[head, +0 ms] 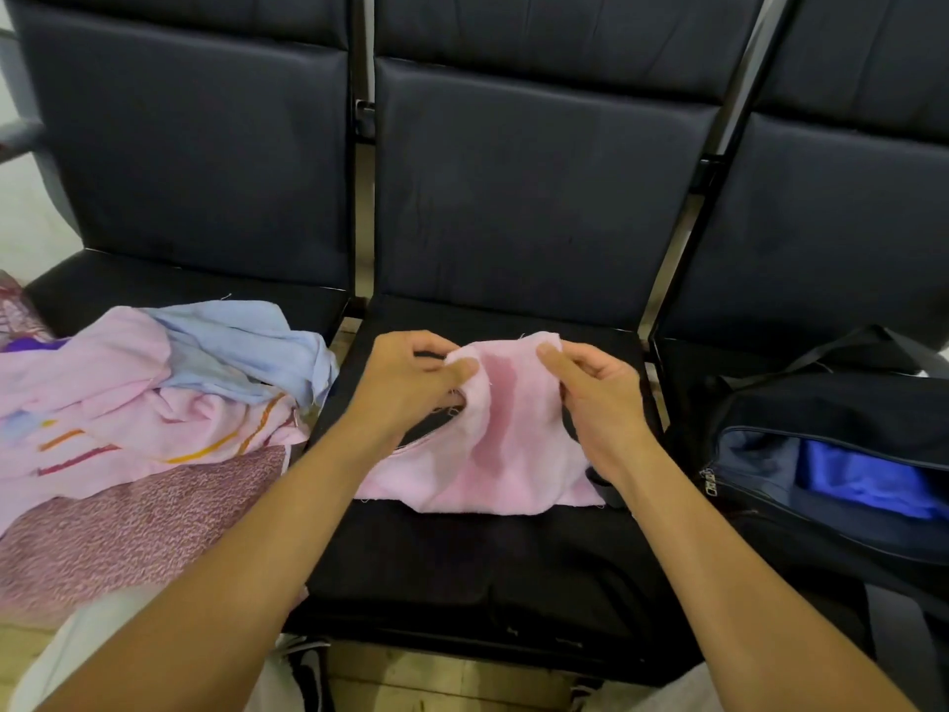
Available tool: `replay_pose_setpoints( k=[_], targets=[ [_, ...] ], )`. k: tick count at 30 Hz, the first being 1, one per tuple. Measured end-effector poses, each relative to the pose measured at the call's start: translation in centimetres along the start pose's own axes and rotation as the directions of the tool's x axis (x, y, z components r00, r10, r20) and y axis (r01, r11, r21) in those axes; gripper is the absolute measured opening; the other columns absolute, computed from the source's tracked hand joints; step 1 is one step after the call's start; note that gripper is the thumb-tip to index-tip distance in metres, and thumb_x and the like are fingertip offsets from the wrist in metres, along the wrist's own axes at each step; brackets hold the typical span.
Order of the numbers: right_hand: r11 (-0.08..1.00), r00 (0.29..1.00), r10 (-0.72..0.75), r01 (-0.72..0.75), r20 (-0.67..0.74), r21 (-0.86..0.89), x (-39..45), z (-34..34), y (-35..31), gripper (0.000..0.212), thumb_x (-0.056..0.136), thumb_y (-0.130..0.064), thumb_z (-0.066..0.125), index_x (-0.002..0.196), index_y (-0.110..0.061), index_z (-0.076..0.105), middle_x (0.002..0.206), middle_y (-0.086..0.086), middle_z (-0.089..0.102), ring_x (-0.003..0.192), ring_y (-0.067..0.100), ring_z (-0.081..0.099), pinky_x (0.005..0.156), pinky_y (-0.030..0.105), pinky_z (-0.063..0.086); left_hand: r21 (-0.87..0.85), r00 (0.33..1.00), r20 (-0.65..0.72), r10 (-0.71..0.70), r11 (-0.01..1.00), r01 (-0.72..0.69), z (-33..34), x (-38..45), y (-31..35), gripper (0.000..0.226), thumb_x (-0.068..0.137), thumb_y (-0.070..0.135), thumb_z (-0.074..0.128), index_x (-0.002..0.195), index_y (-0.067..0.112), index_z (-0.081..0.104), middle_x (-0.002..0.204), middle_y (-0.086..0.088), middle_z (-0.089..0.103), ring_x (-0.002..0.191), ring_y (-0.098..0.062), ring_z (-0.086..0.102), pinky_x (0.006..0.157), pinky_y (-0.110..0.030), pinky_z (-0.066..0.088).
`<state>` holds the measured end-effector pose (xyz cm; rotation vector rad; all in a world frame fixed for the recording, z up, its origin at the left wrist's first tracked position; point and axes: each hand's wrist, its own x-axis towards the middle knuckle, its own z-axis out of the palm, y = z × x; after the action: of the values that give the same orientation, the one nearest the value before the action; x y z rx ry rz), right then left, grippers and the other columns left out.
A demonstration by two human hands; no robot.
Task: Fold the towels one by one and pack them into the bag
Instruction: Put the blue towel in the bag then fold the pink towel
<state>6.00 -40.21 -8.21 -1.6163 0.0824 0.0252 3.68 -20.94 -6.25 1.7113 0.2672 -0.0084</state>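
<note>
A small pink towel with a darker stripe down its middle lies on the middle black seat, its far edge lifted. My left hand pinches the towel's far left corner. My right hand pinches its far right corner. On the right seat stands a dark bag, unzipped, with blue cloth showing inside.
A pile of towels covers the left seat: pink with orange stripes, light blue, and a mauve patterned one in front. Dark seat backs rise behind. The floor and my shoes show at the bottom edge.
</note>
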Motion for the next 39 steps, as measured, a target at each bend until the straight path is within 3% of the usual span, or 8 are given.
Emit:
replay_pose_setpoints(
  k=[5, 14, 21, 29, 31, 34, 36, 39],
  targets=[
    [0.992, 0.983, -0.082, 0.096, 0.162, -0.079, -0.9, 1.2, -0.1, 0.013, 0.089, -0.02, 0.072, 0.101, -0.019, 0.079, 0.098, -0.006, 0.077, 0.098, 0.012, 0.071, 0.089, 0.036, 0.058, -0.003, 0.999, -0.031, -0.013, 1.0, 0.013, 0.9, -0.2, 0.2, 0.007, 0.083, 0.011, 0.076, 0.086, 0.014, 0.071, 0.078, -0.005, 0.074, 0.07, -0.015, 0.073, 0.063, -0.024, 0.059],
    [0.981, 0.974, -0.18, 0.189, 0.138, -0.052, -0.9, 1.9, 0.5, 0.013, 0.088, -0.011, 0.072, 0.098, -0.019, 0.077, 0.095, -0.002, 0.076, 0.089, 0.005, 0.071, 0.074, 0.014, 0.053, 0.083, 0.998, 0.062, -0.002, 0.997, -0.004, 2.2, -0.8, 0.2, 0.012, 0.091, 0.012, 0.066, 0.085, 0.021, 0.072, 0.085, -0.004, 0.074, 0.08, -0.015, 0.073, 0.074, -0.031, 0.061],
    [0.866, 0.899, -0.353, 0.418, 0.258, -0.274, 0.1, 1.7, 1.4, 0.027, 0.09, -0.011, 0.071, 0.098, -0.036, 0.072, 0.095, -0.008, 0.07, 0.093, 0.01, 0.068, 0.081, 0.023, 0.057, 0.018, 0.996, 0.049, -0.068, 0.998, 0.067, 3.0, -0.6, -0.3, 0.018, 0.095, 0.007, 0.058, 0.103, 0.011, 0.074, 0.096, -0.008, 0.073, 0.093, -0.02, 0.071, 0.087, -0.039, 0.058],
    [0.829, 0.893, -0.389, 0.446, 0.225, -0.338, 0.2, 1.7, 1.7, 0.027, 0.085, -0.014, 0.077, 0.102, -0.034, 0.071, 0.099, -0.009, 0.068, 0.091, 0.003, 0.066, 0.077, 0.014, 0.053, -0.061, 0.986, 0.169, -0.002, 0.998, 0.013, 3.3, -1.3, 0.6, 0.039, 0.09, -0.005, 0.044, 0.086, 0.018, 0.075, 0.095, -0.008, 0.072, 0.095, -0.02, 0.069, 0.086, -0.031, 0.057],
    [0.805, 0.893, -0.405, 0.45, 0.197, -0.386, 0.2, 1.5, 1.7, 0.032, 0.085, -0.009, 0.075, 0.098, -0.037, 0.069, 0.097, -0.012, 0.066, 0.09, 0.0, 0.064, 0.076, 0.012, 0.052, -0.079, 0.977, 0.215, 0.017, 0.997, 0.0, 3.3, -1.1, 0.5, 0.038, 0.089, -0.004, 0.046, 0.095, 0.023, 0.071, 0.101, -0.006, 0.072, 0.101, -0.018, 0.067, 0.091, -0.031, 0.055],
    [0.766, 0.872, -0.466, 0.483, 0.15, -0.424, 0.1, 1.4, 1.6, 0.037, 0.088, -0.006, 0.07, 0.096, -0.041, 0.066, 0.096, -0.018, 0.064, 0.093, -0.004, 0.062, 0.076, 0.009, 0.049, 0.099, 0.979, 0.193, 0.064, 0.992, -0.084, 2.7, 0.1, -0.2, 0.049, 0.087, 0.001, 0.058, 0.131, 0.022, 0.053, 0.101, -0.002, 0.073, 0.103, -0.01, 0.065, 0.095, -0.029, 0.051],
    [0.765, 0.858, -0.502, 0.501, 0.113, -0.405, 0.1, 1.3, 1.4, 0.033, 0.091, -0.005, 0.066, 0.102, -0.036, 0.066, 0.099, -0.021, 0.063, 0.097, -0.007, 0.061, 0.08, 0.009, 0.048, 0.301, 0.975, 0.146, 0.169, 0.931, -0.207, 1.9, 0.9, -0.6, 0.059, 0.085, 0.007, 0.067, 0.138, 0.023, 0.046, 0.099, 0.003, 0.068, 0.098, -0.008, 0.062, 0.091, -0.028, 0.052],
    [0.772, 0.843, -0.533, 0.517, 0.067, -0.37, 0.3, 0.7, 1.0, 0.029, 0.095, -0.004, 0.06, 0.111, -0.029, 0.063, 0.102, -0.026, 0.063, 0.101, -0.006, 0.062, 0.086, 0.011, 0.049, 0.587, 0.968, 0.143, 0.207, 0.77, -0.251, 0.4, 2.2, -1.1, 0.07, 0.08, 0.027, 0.076, 0.141, 0.032, 0.04, 0.117, 0.004, 0.042, 0.111, -0.014, 0.043, 0.093, -0.032, 0.044]
  ],
)
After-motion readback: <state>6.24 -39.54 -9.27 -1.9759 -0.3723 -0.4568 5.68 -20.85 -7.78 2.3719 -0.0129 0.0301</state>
